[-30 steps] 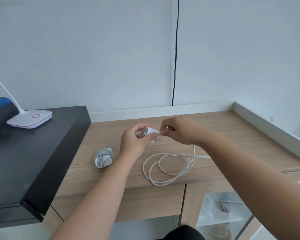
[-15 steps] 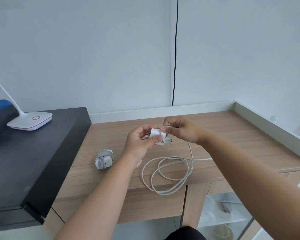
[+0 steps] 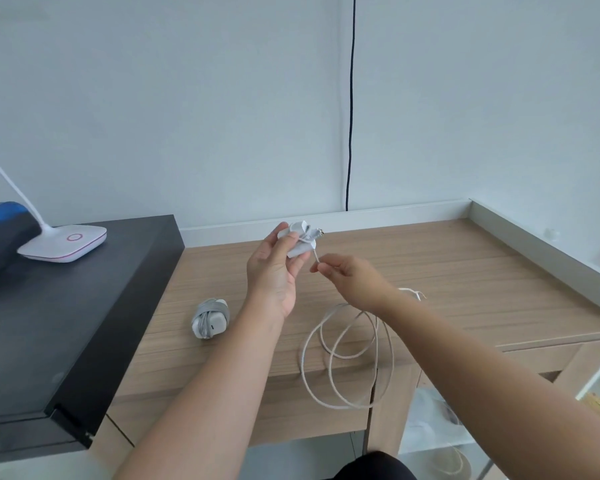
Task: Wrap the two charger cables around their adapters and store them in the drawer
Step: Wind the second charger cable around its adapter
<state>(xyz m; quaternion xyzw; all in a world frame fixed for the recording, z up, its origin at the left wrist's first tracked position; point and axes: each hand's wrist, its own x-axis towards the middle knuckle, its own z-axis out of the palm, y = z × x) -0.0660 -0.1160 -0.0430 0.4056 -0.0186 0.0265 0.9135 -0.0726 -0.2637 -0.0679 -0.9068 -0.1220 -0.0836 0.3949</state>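
My left hand (image 3: 274, 268) holds a white adapter (image 3: 300, 242) up above the wooden desk, with a turn or so of white cable around it. My right hand (image 3: 352, 280) pinches that cable just below the adapter. The rest of the white cable (image 3: 347, 355) lies in loose loops on the desk and hangs over its front edge. A second adapter (image 3: 210, 318), wound tight in grey cable, rests on the desk to the left of my left forearm. A drawer front (image 3: 291, 403) runs under the desk edge, shut.
A black cabinet top (image 3: 66, 313) adjoins the desk on the left, carrying a white lamp base (image 3: 65, 242) and a blue-and-dark bundle (image 3: 0, 230). A black cord (image 3: 350, 133) runs down the wall. A raised white ledge (image 3: 541, 244) borders the desk's right side.
My left hand has lifted and turned the adapter, and my right hand has dropped below it, drawing the cable round. The loose loops shifted slightly.
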